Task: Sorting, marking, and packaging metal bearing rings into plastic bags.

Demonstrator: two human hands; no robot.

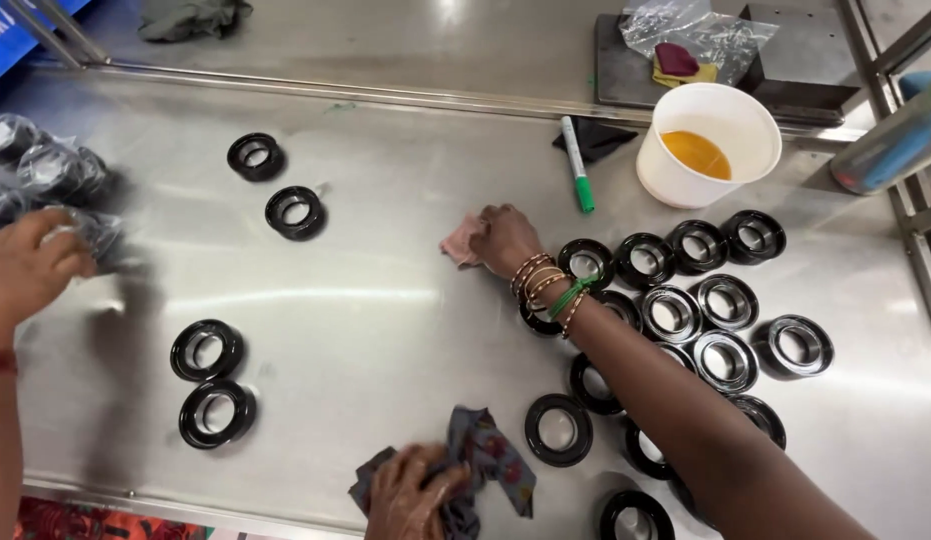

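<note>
My right hand (503,238), with bangles on its wrist, reaches out over the middle of the steel table (385,300) and presses a small pink cloth (459,243) against it. My left hand (413,492) is at the near edge, closed on a crumpled patterned blue cloth (490,455). Several black rings with shiny metal insides (725,300) lie under and to the right of my right forearm. Two more rings (207,350) lie at the near left and two (295,212) at the far left.
Another person's hand (30,268) at the left edge touches a pile of bagged rings (45,170). A white tub of yellow liquid (707,145) and a green marker (577,165) stand at the back right. Behind them are a dark plate and a plastic bag (700,35).
</note>
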